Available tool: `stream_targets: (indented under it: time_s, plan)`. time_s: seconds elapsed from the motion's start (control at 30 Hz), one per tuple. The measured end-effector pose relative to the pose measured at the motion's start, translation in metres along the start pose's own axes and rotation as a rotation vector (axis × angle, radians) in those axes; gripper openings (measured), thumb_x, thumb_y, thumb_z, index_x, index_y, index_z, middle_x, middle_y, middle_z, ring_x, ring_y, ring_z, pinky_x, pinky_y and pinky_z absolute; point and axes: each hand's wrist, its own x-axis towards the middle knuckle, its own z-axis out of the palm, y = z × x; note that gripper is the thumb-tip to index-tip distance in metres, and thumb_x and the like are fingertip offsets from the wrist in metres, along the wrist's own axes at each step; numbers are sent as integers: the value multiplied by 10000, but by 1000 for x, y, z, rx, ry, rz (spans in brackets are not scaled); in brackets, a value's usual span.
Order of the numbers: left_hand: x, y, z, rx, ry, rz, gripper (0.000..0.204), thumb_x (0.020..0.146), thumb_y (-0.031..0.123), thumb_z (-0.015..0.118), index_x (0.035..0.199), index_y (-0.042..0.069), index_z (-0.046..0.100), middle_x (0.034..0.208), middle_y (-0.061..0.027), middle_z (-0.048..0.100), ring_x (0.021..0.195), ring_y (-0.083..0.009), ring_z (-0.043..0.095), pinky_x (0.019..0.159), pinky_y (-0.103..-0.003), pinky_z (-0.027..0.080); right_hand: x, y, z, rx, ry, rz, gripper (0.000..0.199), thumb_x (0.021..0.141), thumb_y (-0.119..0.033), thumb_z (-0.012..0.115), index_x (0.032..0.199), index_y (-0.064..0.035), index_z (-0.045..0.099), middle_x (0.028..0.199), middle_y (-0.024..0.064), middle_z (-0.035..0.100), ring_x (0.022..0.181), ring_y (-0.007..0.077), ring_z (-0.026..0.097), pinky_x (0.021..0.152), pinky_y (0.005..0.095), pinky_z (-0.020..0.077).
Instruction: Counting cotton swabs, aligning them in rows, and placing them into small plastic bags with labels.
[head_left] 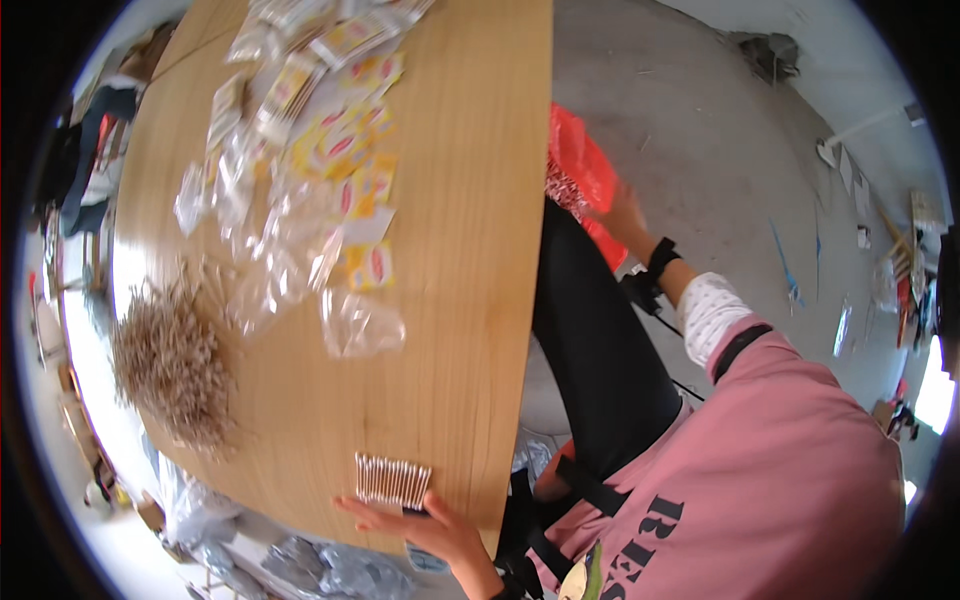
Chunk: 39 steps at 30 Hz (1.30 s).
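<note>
Pink shirt (780,430) fills lower right. Bottom centre, spread left hand (442,530) seemingly squares lined-up swabs (393,482); right hand (622,218), blurred, meets red bag (580,140), grip unclear.

Swabs (393,482) lie flat on the table (465,300) at 7 o'clock, side by side in one tight row, white tips toward 12 and 6, sticks brownish. The red bag (582,140), crumpled and gaping at 1 o'clock beside the table's edge, shows massed red-and-white bits (564,190), too small to identify.
</note>
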Motion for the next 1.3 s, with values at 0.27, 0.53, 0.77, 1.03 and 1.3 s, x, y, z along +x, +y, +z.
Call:
stream_targets:
  time_s: [0.27,0.53,0.77,1.03,1.3]
  plan:
    - [-13,58,-40,-78,73,-13,787,1004,545,470,1505,-41,317,1511,-271,338,1372,-427,361,1133,-549,301,27,36,-2,-350,-147,-137,621,938,-174,562,1517,-198,339,1581,235,290,1285,409,537,894,581,536]
    - [-7,78,-26,-158,367,151,494,998,402,589,1197,-50,589,1162,-253,584,1048,-338,594,876,-441,479,26,81,-43,-447,511,-409,395,941,-223,539,1314,-92,548,1358,192,519,1187,348,582,981,482,488]
    - [-21,72,-38,-227,115,106,587,1019,331,507,1468,-2,326,1509,-201,365,1430,-344,348,1181,-507,270,-42,32,41,-325,-72,-788,348,889,-228,558,1172,-54,662,1133,157,670,1068,334,640,972,502,463]
    - [-32,77,-73,-809,58,20,141,954,90,570,997,-37,613,985,-163,636,961,-277,603,837,-382,467,-47,22,-32,-98,361,-719,216,833,-28,575,1001,-78,701,886,175,692,870,373,672,777,485,517]
    - [7,94,-144,-1429,-55,813,152,869,75,614,978,108,715,880,-16,675,808,-174,611,701,-303,443,-188,-144,-182,515,335,-962,288,846,99,479,1071,10,634,1016,81,656,1017,185,637,951,305,467]
